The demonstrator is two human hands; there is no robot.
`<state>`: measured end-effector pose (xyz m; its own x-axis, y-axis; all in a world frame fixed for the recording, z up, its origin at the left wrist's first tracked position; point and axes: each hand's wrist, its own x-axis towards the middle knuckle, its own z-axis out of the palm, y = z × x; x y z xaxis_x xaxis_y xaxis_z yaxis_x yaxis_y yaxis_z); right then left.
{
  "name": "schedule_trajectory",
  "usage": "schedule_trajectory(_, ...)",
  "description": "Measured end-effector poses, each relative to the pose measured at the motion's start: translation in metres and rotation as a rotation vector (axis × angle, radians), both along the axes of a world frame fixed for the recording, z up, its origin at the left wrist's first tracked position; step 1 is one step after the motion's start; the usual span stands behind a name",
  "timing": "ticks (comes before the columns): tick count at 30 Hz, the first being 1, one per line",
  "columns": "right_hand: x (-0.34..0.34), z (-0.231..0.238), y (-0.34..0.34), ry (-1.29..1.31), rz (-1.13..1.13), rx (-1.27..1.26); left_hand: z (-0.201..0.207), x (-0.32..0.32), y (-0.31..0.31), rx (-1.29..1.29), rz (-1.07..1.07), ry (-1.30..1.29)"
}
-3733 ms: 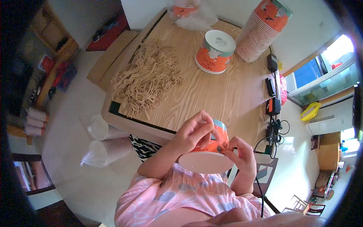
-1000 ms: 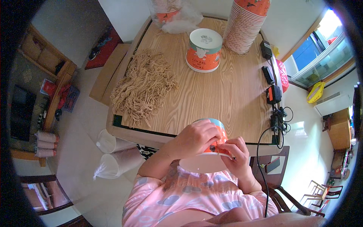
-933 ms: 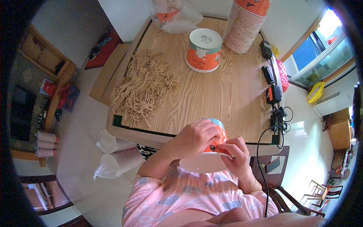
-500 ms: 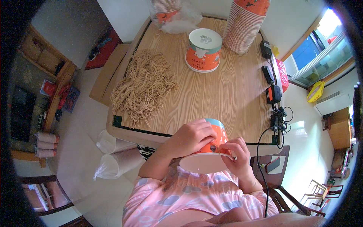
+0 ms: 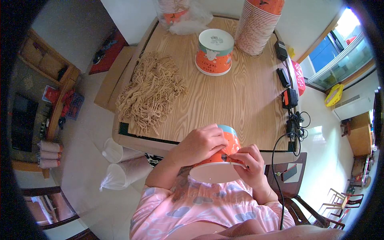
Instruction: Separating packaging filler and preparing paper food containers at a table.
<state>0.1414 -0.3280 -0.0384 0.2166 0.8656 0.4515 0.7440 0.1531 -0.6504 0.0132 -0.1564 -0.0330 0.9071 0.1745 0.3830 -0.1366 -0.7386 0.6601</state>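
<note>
An orange paper bucket [image 5: 216, 159] with a blue-green band lies tilted near my lap at the table's front edge, its white open mouth toward me. My left hand [image 5: 205, 143] is closed round its side, fingertips bent against the printed wall. At the right of the rim, my right hand [image 5: 250, 163] grips the bucket, fingertips pinched together on the wall. Something thin and dark shows by those fingertips, too small to make out. A heap of tan cords [image 5: 152, 92] lies at the table's left. Farther back, another paper bucket [image 5: 214, 56] stands upside down.
Tall nested bucket stacks [image 5: 258, 30] stand at the far edge, one in clear plastic [image 5: 190, 22]. Black adapters [image 5: 289, 98] and cables line the wooden table's [image 5: 224, 102] right side. Bagged bucket stacks [image 5: 124, 172] lie on the floor at left. A dark chair [image 5: 294, 176] is at right.
My right fingertips have shifted slightly at the bucket's rim. Both hands keep their hold, and the bucket stays nearly in place.
</note>
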Motion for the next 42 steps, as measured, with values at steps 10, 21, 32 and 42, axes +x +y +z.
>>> schedule_trajectory(10,0.0,0.0,0.0,-0.005,0.021,0.011,0.007,0.001,0.006,0.095,0.039,-0.072)
schedule_trajectory(21,-0.003,-0.002,-0.001,0.041,-0.014,0.023,0.001,0.001,0.01,-0.005,-0.017,-0.01)
schedule_trajectory(32,0.009,0.007,0.0,0.23,0.166,-0.076,0.001,0.006,0.009,-0.14,0.021,-0.023)
schedule_trajectory(42,0.009,0.007,0.02,0.535,0.089,-0.301,-0.007,0.016,-0.008,-0.187,0.053,-0.05)
